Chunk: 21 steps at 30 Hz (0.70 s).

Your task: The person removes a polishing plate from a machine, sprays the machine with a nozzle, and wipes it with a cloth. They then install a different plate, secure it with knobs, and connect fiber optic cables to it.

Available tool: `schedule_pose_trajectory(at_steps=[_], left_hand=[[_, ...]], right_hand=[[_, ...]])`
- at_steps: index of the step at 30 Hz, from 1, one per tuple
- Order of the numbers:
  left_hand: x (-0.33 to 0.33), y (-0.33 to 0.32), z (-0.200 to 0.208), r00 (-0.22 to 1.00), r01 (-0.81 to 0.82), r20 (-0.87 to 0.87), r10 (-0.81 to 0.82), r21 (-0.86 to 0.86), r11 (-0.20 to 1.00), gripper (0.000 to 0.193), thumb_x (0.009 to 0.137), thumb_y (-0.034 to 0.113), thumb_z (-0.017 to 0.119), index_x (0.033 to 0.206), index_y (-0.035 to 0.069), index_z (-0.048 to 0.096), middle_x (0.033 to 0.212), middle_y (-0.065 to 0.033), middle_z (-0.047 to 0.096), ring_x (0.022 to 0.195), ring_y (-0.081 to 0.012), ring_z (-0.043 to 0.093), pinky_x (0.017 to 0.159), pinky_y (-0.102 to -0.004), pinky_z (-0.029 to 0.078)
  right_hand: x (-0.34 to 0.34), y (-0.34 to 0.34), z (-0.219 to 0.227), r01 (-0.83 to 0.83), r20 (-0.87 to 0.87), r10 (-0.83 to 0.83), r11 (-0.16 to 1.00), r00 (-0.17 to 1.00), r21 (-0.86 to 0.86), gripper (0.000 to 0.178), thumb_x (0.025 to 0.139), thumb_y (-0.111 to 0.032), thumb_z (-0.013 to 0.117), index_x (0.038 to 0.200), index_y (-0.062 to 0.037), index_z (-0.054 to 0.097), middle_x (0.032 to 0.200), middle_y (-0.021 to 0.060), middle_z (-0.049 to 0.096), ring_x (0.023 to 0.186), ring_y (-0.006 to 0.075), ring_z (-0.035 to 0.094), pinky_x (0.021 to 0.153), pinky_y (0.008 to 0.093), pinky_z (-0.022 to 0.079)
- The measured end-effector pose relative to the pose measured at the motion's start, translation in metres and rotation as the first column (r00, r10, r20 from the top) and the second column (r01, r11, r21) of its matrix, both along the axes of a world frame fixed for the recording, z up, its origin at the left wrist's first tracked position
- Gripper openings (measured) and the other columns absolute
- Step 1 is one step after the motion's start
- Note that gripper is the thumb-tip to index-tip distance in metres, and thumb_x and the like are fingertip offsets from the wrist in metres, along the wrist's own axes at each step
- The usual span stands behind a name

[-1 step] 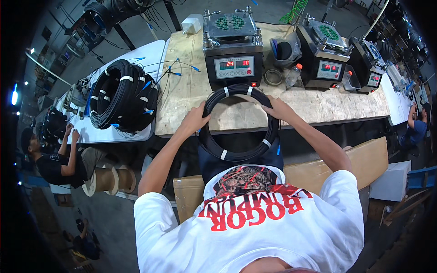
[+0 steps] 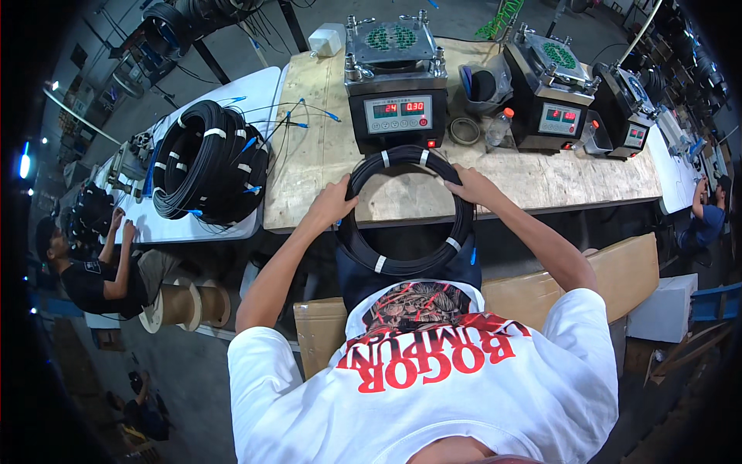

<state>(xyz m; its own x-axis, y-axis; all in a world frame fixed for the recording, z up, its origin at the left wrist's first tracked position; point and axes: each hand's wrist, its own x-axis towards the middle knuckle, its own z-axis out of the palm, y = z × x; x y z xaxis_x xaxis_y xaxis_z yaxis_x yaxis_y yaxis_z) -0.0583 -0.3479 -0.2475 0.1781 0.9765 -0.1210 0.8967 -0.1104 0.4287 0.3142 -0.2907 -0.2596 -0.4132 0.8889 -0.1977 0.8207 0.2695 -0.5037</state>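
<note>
One coil of black cable (image 2: 407,210), bound with white ties, hangs half over the near edge of the wooden bench (image 2: 325,166), its far arc resting on the board and its near arc over the person's lap. Both hands have it: the left hand (image 2: 334,203) is curled around the coil's left side, the right hand (image 2: 471,185) wrapped over its upper right. Four white ties show around the ring.

Just beyond the coil stands a grey machine (image 2: 396,85) with a red-lit display; two more of the same kind, the second machine (image 2: 550,97) and the third machine (image 2: 624,112), sit along the bench to the right, making three. Between the first two lie one small cable ring (image 2: 464,131) and one clear plastic bottle (image 2: 498,127).

On the white bench (image 2: 267,85) to the left stands one stack of black coils (image 2: 207,162). Below it one seated person (image 2: 97,267) works, next to one wooden spool (image 2: 185,305). Another person (image 2: 707,216) sits far right.
</note>
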Motion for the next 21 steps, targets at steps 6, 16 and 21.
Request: schedule_pose_trajectory(at_steps=[6,16,21], left_hand=[[0.013,0.003,-0.002,0.990,-0.085,-0.121,0.071,-0.116,0.990,0.067,0.088,0.038,0.067,0.140,0.003,0.044,0.102,-0.0339,0.065,0.101,-0.0493,0.064,0.088,-0.0545,0.051],[-0.002,0.045,0.000,0.996,0.007,-0.089,-0.021,-0.158,0.987,0.064,0.088,0.051,0.065,0.129,0.004,0.055,0.100,-0.0257,0.068,0.097,-0.0415,0.068,0.085,-0.0467,0.053],[-0.045,0.099,0.031,0.945,-0.021,0.323,0.058,-0.115,0.993,0.057,0.096,0.055,0.055,0.109,0.000,0.063,0.089,-0.0146,0.069,0.079,-0.0221,0.068,0.073,-0.0358,0.053]], right_hand=[[0.000,0.004,-0.023,-0.053,0.160,0.048,0.998,0.986,0.031,0.053,0.094,-0.041,0.058,0.120,0.0035,0.050,0.088,0.0286,0.067,0.085,0.0456,0.068,0.077,0.0541,0.054],[0.001,0.048,0.000,-0.013,0.183,-0.008,0.994,0.983,0.111,0.070,0.085,-0.065,0.060,0.118,-0.0033,0.065,0.100,0.0245,0.069,0.095,0.0380,0.069,0.084,0.0504,0.053],[0.016,0.119,0.049,-0.127,-0.133,0.142,0.985,0.981,0.114,0.040,0.092,-0.036,0.063,0.101,0.0026,0.070,0.085,0.0172,0.073,0.071,0.0250,0.071,0.066,0.0384,0.056]])
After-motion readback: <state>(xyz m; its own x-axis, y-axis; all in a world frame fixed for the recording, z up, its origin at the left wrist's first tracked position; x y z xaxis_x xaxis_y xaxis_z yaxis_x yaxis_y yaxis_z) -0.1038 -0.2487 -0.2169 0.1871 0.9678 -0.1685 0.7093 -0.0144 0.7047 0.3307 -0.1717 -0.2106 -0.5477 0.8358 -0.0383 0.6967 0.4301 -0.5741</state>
